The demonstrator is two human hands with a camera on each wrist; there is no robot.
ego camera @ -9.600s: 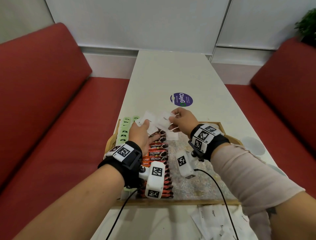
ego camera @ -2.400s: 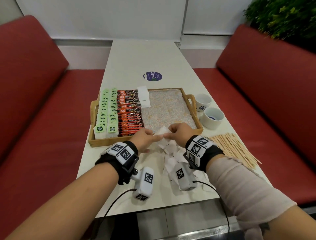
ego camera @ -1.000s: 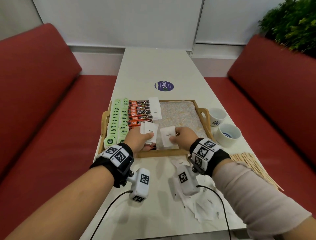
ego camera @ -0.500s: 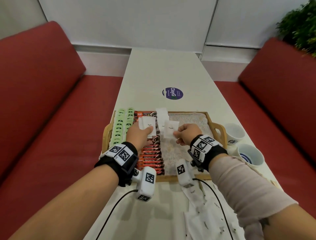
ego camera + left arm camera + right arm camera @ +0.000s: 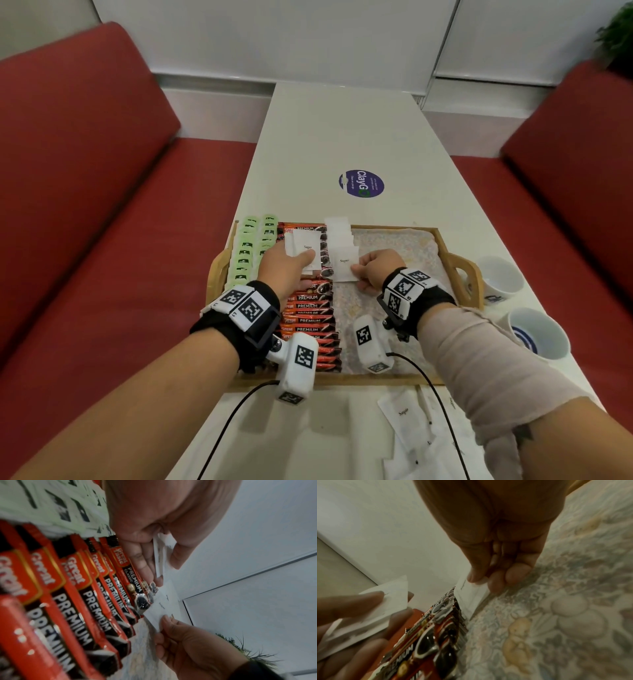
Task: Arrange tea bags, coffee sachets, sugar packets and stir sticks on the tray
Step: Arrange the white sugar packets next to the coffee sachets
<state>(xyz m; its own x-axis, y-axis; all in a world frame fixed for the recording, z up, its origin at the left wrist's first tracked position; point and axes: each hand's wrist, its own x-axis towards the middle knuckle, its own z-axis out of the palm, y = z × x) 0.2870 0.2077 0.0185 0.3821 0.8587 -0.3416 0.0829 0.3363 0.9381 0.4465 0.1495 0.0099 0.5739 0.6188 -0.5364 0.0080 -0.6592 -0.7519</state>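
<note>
Both hands hover over the wooden tray (image 5: 459,270). The right hand (image 5: 375,270) pinches one sugar packet (image 5: 344,265) by its near edge, held just past the fingertips against the row of sugar packets (image 5: 337,229) lying beyond it. The left hand (image 5: 286,270) grips a small stack of packets (image 5: 303,248) between thumb and fingers; their number cannot be told. Under the left hand runs a column of coffee sachets (image 5: 310,318), with two columns of green tea bags (image 5: 248,253) further left; both are overlapped and partly hidden, so uncountable. Right of the right hand the tray's patterned floor (image 5: 404,253) lies bare up to the handle. Two cups (image 5: 503,279) stand beyond that rim. Loose packets (image 5: 406,416) lie behind the wrists, cut off by the frame.
</note>
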